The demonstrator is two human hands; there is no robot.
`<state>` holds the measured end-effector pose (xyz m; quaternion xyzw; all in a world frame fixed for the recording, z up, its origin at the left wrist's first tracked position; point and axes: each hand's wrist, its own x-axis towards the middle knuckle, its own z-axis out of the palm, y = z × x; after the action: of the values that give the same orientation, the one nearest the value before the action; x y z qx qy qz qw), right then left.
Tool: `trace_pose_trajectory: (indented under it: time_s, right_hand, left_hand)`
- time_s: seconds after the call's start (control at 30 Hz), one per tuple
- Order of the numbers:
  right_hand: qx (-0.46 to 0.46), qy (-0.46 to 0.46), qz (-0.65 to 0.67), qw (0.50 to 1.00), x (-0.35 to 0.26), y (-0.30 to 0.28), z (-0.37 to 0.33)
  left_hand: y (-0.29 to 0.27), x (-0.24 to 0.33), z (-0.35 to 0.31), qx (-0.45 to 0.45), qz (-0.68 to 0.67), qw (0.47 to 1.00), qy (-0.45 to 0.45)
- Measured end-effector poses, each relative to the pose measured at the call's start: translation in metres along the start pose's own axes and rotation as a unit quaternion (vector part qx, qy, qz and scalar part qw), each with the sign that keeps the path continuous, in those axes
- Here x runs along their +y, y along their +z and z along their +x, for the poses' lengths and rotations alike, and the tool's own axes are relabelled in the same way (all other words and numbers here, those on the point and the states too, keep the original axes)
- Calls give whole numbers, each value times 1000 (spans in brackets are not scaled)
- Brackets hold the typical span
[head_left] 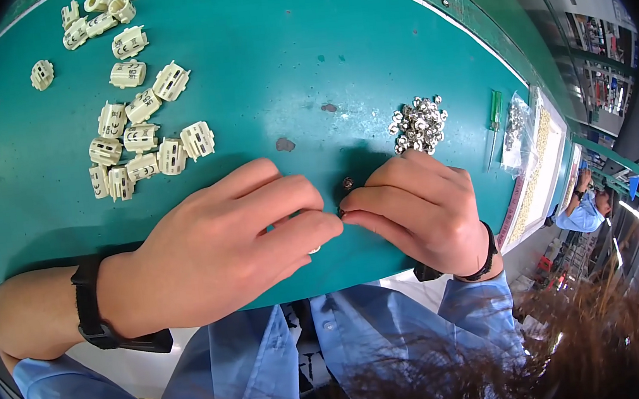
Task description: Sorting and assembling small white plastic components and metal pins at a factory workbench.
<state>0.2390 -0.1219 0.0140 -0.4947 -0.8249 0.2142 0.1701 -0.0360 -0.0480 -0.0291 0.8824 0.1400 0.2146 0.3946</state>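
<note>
My left hand is closed, its fingers curled over a cream plastic part that shows only as a pale sliver beneath them. Thumb and forefinger of my right hand pinch a small dark metal piece, mostly covered by the fingertips. Both sets of fingertips nearly meet above the green mat. Just beyond them lies a loose small metal piece. A pile of shiny small metal parts sits past my right hand. Several cream plastic cylindrical housings with dark printing spread beyond my left hand.
At the right lie a green-handled screwdriver and a clear plastic bag of small parts. Next to them stands a white tray with pale small pieces. A raised green edge borders the mat. Another person works farther right.
</note>
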Motion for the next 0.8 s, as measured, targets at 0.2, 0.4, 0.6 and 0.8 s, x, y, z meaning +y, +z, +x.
trace_pose_trajectory:
  time_s: [0.2,0.4,0.6,0.8]
  right_hand:
    - [18,-39,-57,997,-4,2,-2]
    - [31,-45,7,998,-14,2,0]
    - [59,-79,-9,995,-28,15,-1]
    - [66,-110,-19,992,-27,30,0]
  left_hand:
    - [-6,7,-1,-10,20,999,-28]
    - [-8,6,-9,-33,42,998,-26]
    - [-2,2,-10,-19,45,999,-14]
    - [3,-3,-14,-11,47,999,-11]
